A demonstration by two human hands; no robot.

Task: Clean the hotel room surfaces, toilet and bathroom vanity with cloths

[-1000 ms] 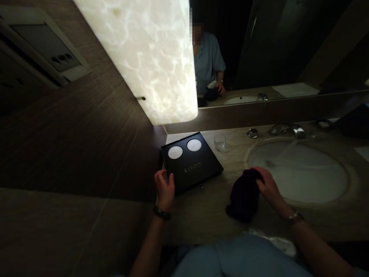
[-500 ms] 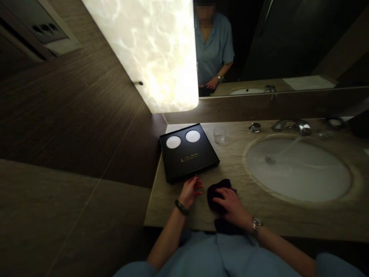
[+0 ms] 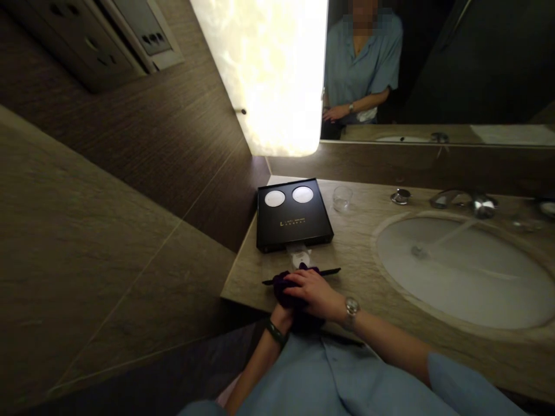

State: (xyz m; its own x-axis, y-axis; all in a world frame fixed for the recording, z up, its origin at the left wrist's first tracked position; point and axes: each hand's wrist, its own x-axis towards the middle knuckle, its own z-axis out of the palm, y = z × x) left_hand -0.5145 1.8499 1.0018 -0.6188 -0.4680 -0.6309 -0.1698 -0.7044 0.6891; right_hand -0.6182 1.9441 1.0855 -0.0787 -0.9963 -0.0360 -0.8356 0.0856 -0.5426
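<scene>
A dark purple cloth (image 3: 284, 290) is bunched near the counter's front edge. My right hand (image 3: 314, 292) lies over it with its fingers curled onto the fabric. Beneath, my left hand (image 3: 282, 318) reaches up from the left; the cloth and my right hand hide its fingers. A thin dark strip (image 3: 330, 271) sticks out on both sides of the cloth. Just beyond, a small clear packet with a white round piece (image 3: 300, 258) lies against the front of a black box (image 3: 292, 217), which has two white round discs on top.
A clear glass (image 3: 342, 199) stands right of the box. Water runs from the faucet (image 3: 483, 205) into the oval sink (image 3: 455, 277) at the right. A lit lamp panel (image 3: 284, 86) hangs by the mirror (image 3: 437, 75). The wall is close on the left.
The cloth and my right hand have moved left, over my left hand, whose fingers are now hidden. The thin dark strip and the packet have come into sight. The view has shifted.
</scene>
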